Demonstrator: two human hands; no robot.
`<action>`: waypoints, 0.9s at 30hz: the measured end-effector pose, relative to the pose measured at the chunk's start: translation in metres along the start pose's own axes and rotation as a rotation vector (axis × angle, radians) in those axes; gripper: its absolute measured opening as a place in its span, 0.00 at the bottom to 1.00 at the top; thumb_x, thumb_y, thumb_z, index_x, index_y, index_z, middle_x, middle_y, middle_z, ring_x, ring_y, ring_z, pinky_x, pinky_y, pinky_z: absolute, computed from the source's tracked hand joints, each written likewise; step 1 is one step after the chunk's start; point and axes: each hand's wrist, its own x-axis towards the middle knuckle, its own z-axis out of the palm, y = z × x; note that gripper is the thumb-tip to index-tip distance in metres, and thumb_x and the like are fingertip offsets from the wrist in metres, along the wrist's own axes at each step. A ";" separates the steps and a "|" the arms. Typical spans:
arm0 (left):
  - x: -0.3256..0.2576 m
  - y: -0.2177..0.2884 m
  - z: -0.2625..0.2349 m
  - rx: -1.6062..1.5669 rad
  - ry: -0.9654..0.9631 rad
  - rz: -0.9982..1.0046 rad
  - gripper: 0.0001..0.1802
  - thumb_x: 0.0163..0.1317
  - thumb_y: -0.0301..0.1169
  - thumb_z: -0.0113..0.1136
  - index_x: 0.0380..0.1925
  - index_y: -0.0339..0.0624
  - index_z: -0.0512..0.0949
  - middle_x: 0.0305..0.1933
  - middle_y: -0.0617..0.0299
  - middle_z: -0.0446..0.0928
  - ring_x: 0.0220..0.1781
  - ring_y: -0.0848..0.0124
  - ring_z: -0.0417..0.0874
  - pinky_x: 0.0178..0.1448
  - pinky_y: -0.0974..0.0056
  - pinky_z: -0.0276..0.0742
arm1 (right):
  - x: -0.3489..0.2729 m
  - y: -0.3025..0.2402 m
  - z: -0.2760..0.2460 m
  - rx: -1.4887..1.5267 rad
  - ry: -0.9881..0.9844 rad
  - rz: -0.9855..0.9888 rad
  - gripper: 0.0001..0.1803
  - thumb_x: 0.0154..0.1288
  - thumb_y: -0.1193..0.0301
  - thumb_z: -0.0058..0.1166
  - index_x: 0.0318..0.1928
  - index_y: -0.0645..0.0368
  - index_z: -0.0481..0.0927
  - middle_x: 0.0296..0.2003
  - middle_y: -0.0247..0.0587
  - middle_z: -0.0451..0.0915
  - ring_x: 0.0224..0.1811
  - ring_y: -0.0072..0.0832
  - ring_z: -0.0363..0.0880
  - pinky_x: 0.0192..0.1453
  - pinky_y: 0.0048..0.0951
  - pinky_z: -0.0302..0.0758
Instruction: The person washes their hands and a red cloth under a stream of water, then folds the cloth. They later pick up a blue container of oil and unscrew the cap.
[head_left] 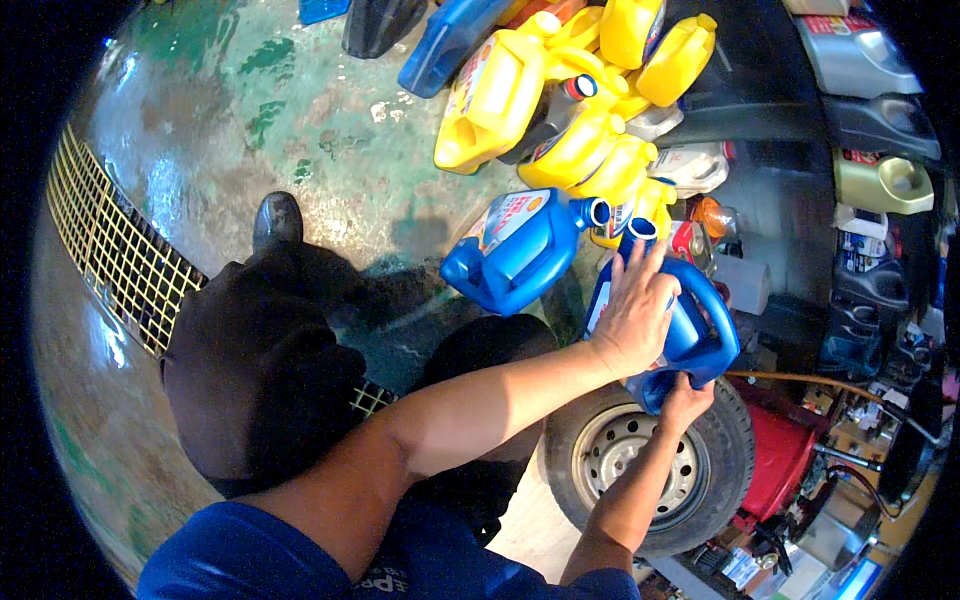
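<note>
Where the picture begins at the left, a yellow grate (pixel 110 255) is set into the wet green floor (pixel 250 110), its lower end hidden behind a dark knee (pixel 255 370). A shoe (pixel 277 218) is seen just above that knee. Further right, a blue jug (pixel 515 250) lies on its side, uncapped, with a heap of yellow jugs (pixel 560 110) behind it; how many are piled there is hard to tell, since they overlap. A second blue can (pixel 690 330) is held upright above a small wheel (pixel 640 460). The left hand (pixel 632 315) is laid flat against the can's near face, fingers spread rather than curled, so its label is mostly covered. The right hand (pixel 688 400) is closed under the can's lower corner; its fingers are hidden behind the can. Right of the can, grey and dark containers (pixel 870 90) are stacked along the rim, bent and partly cut off. Clutter at the lower right is too small to be made out.
</note>
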 end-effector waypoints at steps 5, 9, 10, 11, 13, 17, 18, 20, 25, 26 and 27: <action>-0.003 -0.009 0.005 -0.091 -0.161 -0.046 0.09 0.61 0.23 0.54 0.41 0.42 0.67 0.71 0.39 0.53 0.74 0.36 0.50 0.72 0.34 0.45 | 0.007 -0.004 0.000 -0.034 -0.080 -0.058 0.11 0.55 0.81 0.56 0.40 0.67 0.80 0.35 0.36 0.82 0.37 0.23 0.76 0.47 0.26 0.72; -0.001 -0.014 0.006 -0.105 -0.176 -0.086 0.08 0.64 0.25 0.53 0.41 0.42 0.67 0.71 0.38 0.53 0.74 0.37 0.51 0.73 0.34 0.45 | 0.013 -0.006 -0.001 -0.032 -0.097 -0.044 0.10 0.54 0.82 0.55 0.39 0.67 0.80 0.34 0.35 0.82 0.36 0.22 0.75 0.47 0.26 0.72; -0.001 -0.015 0.005 -0.097 -0.187 -0.102 0.07 0.64 0.26 0.53 0.41 0.42 0.67 0.71 0.37 0.53 0.74 0.37 0.51 0.73 0.34 0.45 | 0.014 -0.009 0.000 -0.050 -0.103 -0.044 0.10 0.54 0.81 0.55 0.39 0.67 0.80 0.34 0.35 0.82 0.36 0.22 0.75 0.47 0.26 0.72; -0.001 -0.016 0.005 -0.097 -0.185 -0.104 0.07 0.64 0.26 0.53 0.41 0.42 0.67 0.71 0.37 0.53 0.74 0.37 0.51 0.73 0.34 0.45 | 0.015 -0.012 0.000 -0.068 -0.110 -0.044 0.10 0.54 0.81 0.55 0.39 0.67 0.80 0.33 0.35 0.82 0.36 0.21 0.75 0.46 0.26 0.72; -0.001 -0.019 0.005 -0.097 -0.174 -0.102 0.07 0.65 0.27 0.52 0.41 0.42 0.67 0.71 0.37 0.52 0.74 0.37 0.51 0.72 0.34 0.46 | 0.017 -0.017 0.001 -0.062 -0.120 -0.048 0.10 0.54 0.82 0.55 0.39 0.67 0.80 0.33 0.35 0.82 0.36 0.21 0.75 0.46 0.26 0.73; 0.000 -0.022 0.005 -0.118 -0.169 -0.117 0.06 0.65 0.27 0.52 0.40 0.42 0.67 0.71 0.37 0.53 0.74 0.38 0.51 0.72 0.34 0.47 | 0.020 -0.025 0.003 -0.034 -0.135 -0.056 0.11 0.53 0.82 0.55 0.39 0.66 0.80 0.33 0.34 0.82 0.35 0.21 0.76 0.46 0.26 0.74; 0.001 -0.022 0.005 -0.117 -0.171 -0.119 0.06 0.66 0.28 0.51 0.40 0.41 0.67 0.71 0.37 0.53 0.74 0.38 0.52 0.72 0.34 0.47 | 0.021 -0.024 0.003 -0.035 -0.135 -0.057 0.11 0.53 0.82 0.55 0.39 0.66 0.80 0.33 0.34 0.82 0.35 0.21 0.76 0.46 0.26 0.74; 0.002 -0.023 0.005 -0.116 -0.174 -0.121 0.06 0.66 0.28 0.51 0.39 0.41 0.66 0.71 0.38 0.54 0.73 0.38 0.52 0.73 0.35 0.47 | 0.024 -0.019 0.002 -0.067 -0.112 -0.082 0.12 0.48 0.82 0.57 0.37 0.64 0.78 0.28 0.36 0.81 0.31 0.23 0.75 0.42 0.28 0.73; 0.002 -0.026 0.004 -0.158 -0.187 -0.140 0.05 0.67 0.28 0.51 0.40 0.42 0.67 0.72 0.37 0.53 0.75 0.40 0.50 0.73 0.35 0.47 | 0.026 -0.019 0.001 -0.075 -0.120 -0.085 0.10 0.48 0.82 0.57 0.35 0.63 0.77 0.27 0.37 0.80 0.30 0.24 0.75 0.40 0.30 0.73; 0.002 -0.026 0.004 -0.159 -0.188 -0.140 0.05 0.67 0.28 0.51 0.40 0.42 0.67 0.72 0.37 0.53 0.75 0.40 0.50 0.73 0.35 0.47 | 0.026 -0.022 0.001 -0.069 -0.127 -0.083 0.10 0.48 0.82 0.57 0.34 0.63 0.77 0.27 0.37 0.80 0.30 0.24 0.75 0.40 0.30 0.73; 0.003 -0.026 0.005 -0.158 -0.187 -0.144 0.05 0.67 0.28 0.51 0.40 0.42 0.67 0.72 0.37 0.53 0.75 0.40 0.50 0.73 0.35 0.47 | 0.026 -0.023 0.000 -0.069 -0.126 -0.083 0.10 0.48 0.82 0.57 0.34 0.63 0.77 0.27 0.37 0.80 0.30 0.24 0.75 0.40 0.30 0.73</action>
